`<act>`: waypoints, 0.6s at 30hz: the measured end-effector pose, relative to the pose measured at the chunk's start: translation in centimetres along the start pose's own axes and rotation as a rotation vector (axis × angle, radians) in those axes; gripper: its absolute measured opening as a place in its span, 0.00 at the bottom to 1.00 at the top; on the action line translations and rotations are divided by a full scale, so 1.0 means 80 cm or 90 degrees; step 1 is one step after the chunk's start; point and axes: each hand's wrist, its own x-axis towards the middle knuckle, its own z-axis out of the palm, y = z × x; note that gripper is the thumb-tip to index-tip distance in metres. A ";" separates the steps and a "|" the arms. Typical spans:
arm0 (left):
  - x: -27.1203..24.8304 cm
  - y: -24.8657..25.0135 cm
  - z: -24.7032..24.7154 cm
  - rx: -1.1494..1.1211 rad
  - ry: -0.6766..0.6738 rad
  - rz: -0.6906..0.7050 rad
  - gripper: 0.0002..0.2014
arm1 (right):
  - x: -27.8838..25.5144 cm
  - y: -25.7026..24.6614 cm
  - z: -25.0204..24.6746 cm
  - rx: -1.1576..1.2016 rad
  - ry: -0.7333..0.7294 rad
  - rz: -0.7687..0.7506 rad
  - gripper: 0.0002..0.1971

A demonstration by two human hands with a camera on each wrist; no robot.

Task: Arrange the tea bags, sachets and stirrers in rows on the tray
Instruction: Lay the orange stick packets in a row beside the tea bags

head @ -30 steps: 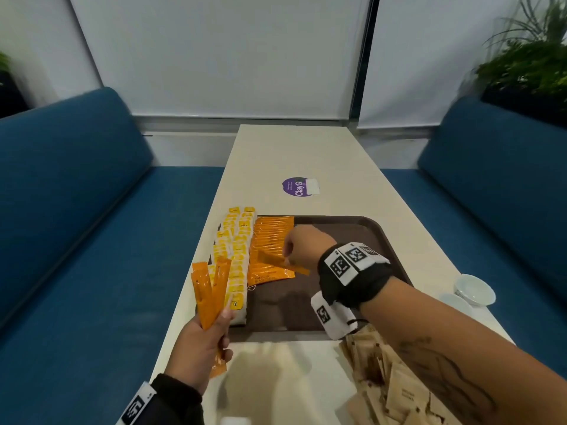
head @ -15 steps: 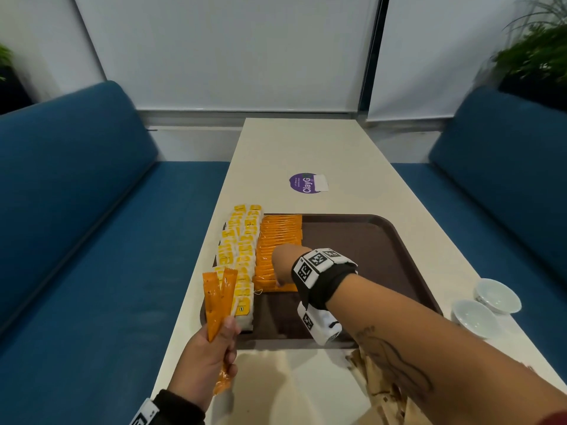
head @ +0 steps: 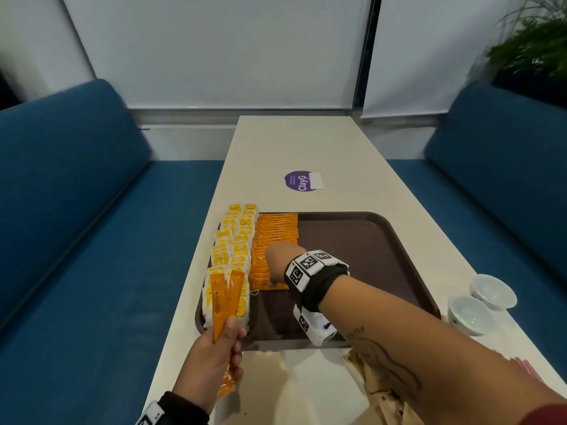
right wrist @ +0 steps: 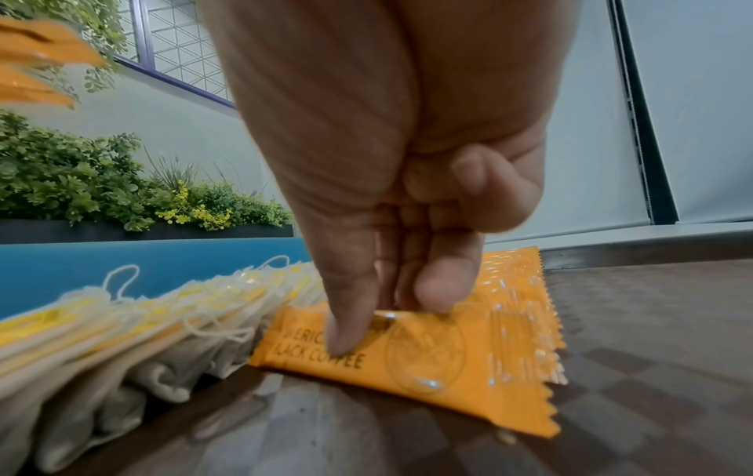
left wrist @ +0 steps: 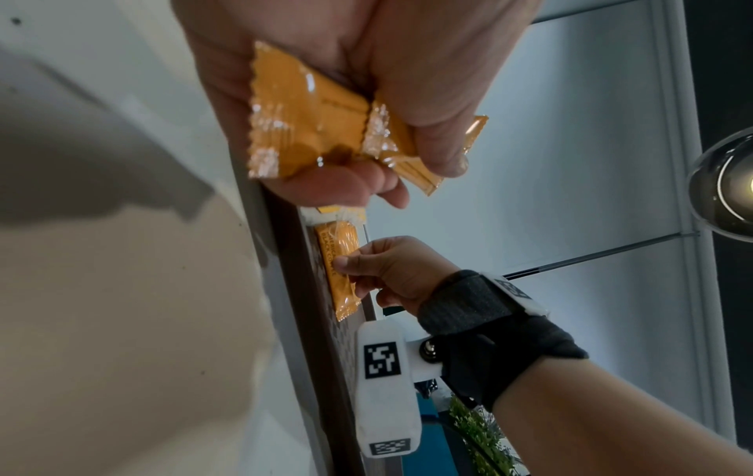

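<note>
A brown tray point(head: 368, 240) holds two columns of yellow-tagged tea bags point(head: 233, 240) along its left side and a row of orange coffee sachets point(head: 276, 234) beside them. My right hand point(head: 274, 271) is low at the near end of that row. Its thumb and fingers pinch the nearest orange sachet point(right wrist: 428, 354), which lies flat on the tray point(right wrist: 631, 322) next to the tea bags point(right wrist: 122, 322). My left hand point(head: 228, 332) hovers over the tray's near left corner and grips a few upright orange sachets point(head: 225, 299), which also show close up as held sachets point(left wrist: 301, 128).
A pile of brown paper sachets point(head: 377, 391) lies on the table below my right forearm. Two small white bowls point(head: 469, 314) stand right of the tray, with pink sticks point(head: 524, 368) near them. A purple sticker point(head: 302, 180) is beyond the tray. Blue benches flank the table.
My right hand has brought one orange sachet down to the near end of the orange row, where it now lies flat. The left hand still holds its bunch in about the same place.
</note>
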 end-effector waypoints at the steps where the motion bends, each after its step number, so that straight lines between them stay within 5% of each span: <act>1: 0.000 0.000 0.000 -0.002 -0.002 -0.005 0.24 | 0.000 0.000 -0.001 0.001 0.002 -0.001 0.09; 8: -0.006 0.005 0.001 -0.025 -0.020 -0.018 0.25 | -0.032 -0.006 -0.023 0.084 0.022 0.008 0.14; 13: -0.009 0.010 0.008 -0.022 -0.034 -0.001 0.22 | -0.094 -0.011 -0.038 0.519 0.090 -0.002 0.19; 18: -0.012 0.006 0.020 0.003 -0.086 0.019 0.19 | -0.155 -0.027 -0.019 0.771 0.034 -0.082 0.10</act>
